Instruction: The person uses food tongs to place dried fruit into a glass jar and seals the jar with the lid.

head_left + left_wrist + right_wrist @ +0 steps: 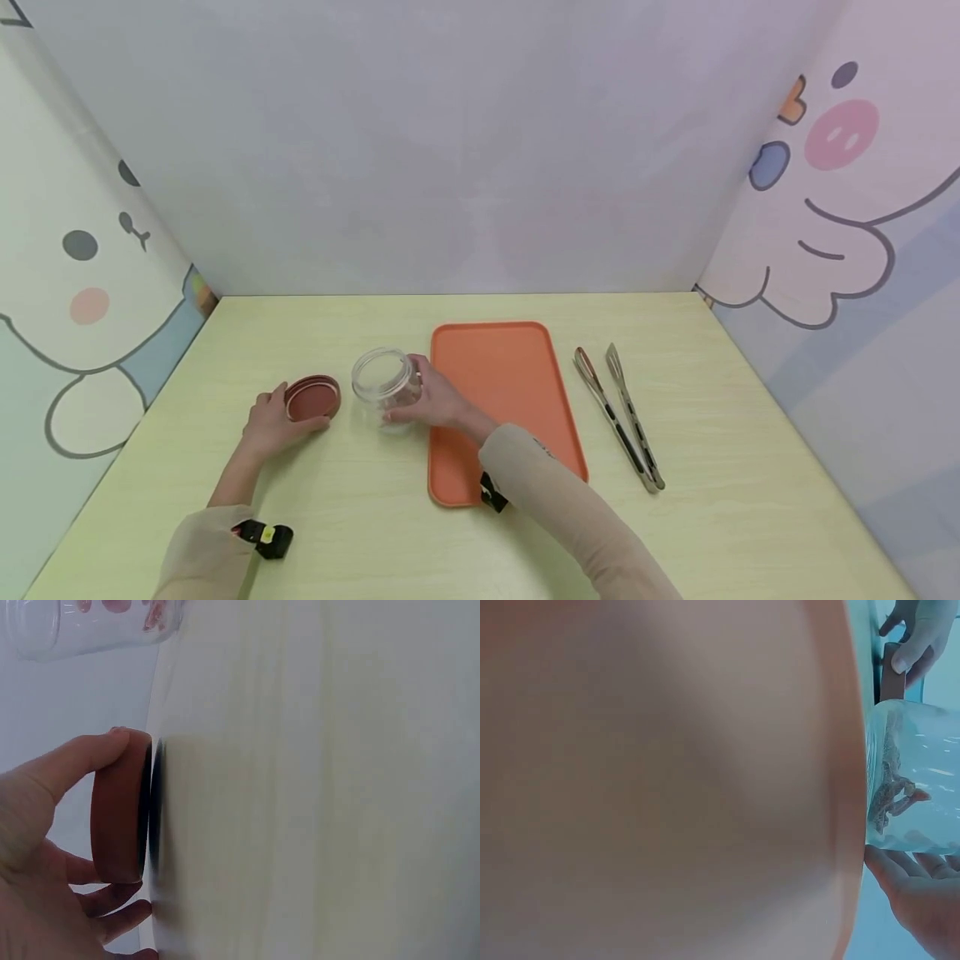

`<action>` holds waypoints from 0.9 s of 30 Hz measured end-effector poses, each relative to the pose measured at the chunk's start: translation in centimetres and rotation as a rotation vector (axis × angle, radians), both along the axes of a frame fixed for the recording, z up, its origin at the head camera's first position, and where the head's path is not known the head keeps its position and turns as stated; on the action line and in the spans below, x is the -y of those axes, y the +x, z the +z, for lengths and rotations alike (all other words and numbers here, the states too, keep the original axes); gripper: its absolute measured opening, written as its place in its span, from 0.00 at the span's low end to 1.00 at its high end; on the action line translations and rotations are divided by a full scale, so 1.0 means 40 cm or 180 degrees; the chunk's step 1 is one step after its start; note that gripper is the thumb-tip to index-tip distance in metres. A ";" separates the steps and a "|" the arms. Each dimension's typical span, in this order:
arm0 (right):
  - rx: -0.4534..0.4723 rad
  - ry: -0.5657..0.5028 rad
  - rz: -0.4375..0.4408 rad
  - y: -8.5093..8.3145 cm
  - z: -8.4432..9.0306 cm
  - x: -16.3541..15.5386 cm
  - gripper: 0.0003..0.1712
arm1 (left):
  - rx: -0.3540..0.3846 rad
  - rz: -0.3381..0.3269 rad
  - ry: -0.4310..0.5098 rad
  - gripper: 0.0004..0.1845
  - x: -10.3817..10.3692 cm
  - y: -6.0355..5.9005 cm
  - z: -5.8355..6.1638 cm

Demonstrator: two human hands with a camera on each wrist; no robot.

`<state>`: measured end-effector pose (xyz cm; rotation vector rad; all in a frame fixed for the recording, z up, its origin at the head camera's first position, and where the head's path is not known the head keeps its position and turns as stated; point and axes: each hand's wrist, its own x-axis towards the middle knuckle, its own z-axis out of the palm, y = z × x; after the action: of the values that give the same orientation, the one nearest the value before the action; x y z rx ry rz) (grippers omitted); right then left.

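Note:
My left hand (272, 423) holds a reddish-brown round lid (312, 399) by its sides, thumb on one edge and fingers on the other. The lid (120, 810) lies flat at the tabletop, its ringed face up in the head view. To its right stands a clear jar (382, 385) with an uncovered mouth. My right hand (431, 398) grips the jar from its right side, thumb toward the front. Through the jar wall (930, 750) in the right wrist view show brownish irregular shapes near the base; whether they are contents or distorted fingers is unclear.
An orange tray (495, 367) lies right of the jar, partly under my right forearm. Metal tongs (622, 425) lie further right with their arms spread. A pale wall (465, 167) rises behind the light wooden table (750, 467), with printed cartoon sheets at both sides.

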<state>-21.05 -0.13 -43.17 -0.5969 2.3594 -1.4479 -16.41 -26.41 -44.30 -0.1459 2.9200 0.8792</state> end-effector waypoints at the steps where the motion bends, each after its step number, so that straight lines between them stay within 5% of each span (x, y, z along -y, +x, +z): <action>1: 0.0006 0.0002 -0.0009 0.000 0.000 0.000 0.54 | -0.0004 0.0015 0.0034 0.56 -0.001 0.000 0.000; 17: 0.0003 -0.0272 -0.0107 -0.001 0.010 -0.013 0.50 | -0.0058 -0.0023 0.0430 0.54 -0.001 0.004 0.002; 27: 0.0048 -0.0502 -0.0059 -0.001 0.056 -0.063 0.44 | -0.0077 0.0277 0.0896 0.59 -0.007 0.009 0.023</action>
<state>-21.11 2.38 -40.95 -0.6021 2.2595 -1.6518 -16.07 -26.14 -43.36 -0.2442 2.7906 1.3007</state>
